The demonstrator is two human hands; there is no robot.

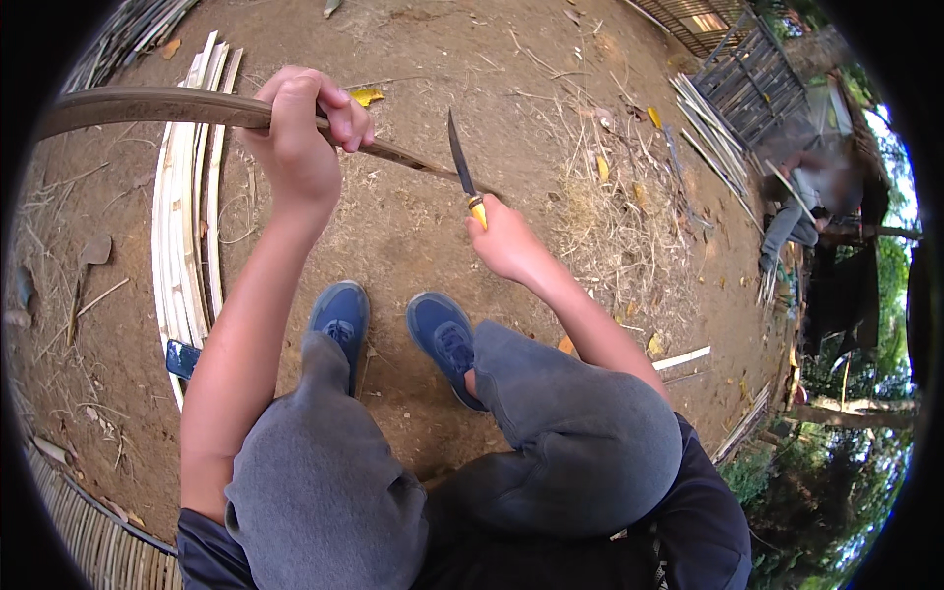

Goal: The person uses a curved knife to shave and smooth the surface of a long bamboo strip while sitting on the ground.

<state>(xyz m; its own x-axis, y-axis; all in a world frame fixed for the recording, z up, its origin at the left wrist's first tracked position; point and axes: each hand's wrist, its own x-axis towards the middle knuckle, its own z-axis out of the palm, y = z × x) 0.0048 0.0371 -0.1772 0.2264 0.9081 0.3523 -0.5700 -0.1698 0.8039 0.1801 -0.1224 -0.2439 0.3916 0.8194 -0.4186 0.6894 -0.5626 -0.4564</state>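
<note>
My left hand (300, 133) is closed round a long brown bamboo strip (167, 105), which runs from the far left across in front of me. Its thinner end slants down toward my right hand (509, 241). That hand is wrapped round the yellow handle of a knife (458, 157), whose dark, narrow blade points up and away from me. Near the handle the knife crosses the strip's end; whether the edge touches it I cannot tell.
Pale split bamboo strips (187, 226) lie on the dirt left of me, with a phone (183, 359) on them. Shavings (629, 226) litter the ground at right. More strips (713, 143) lie farther right, near a seated person (801, 202) holding a pale stick. My shoes (442, 334) are below.
</note>
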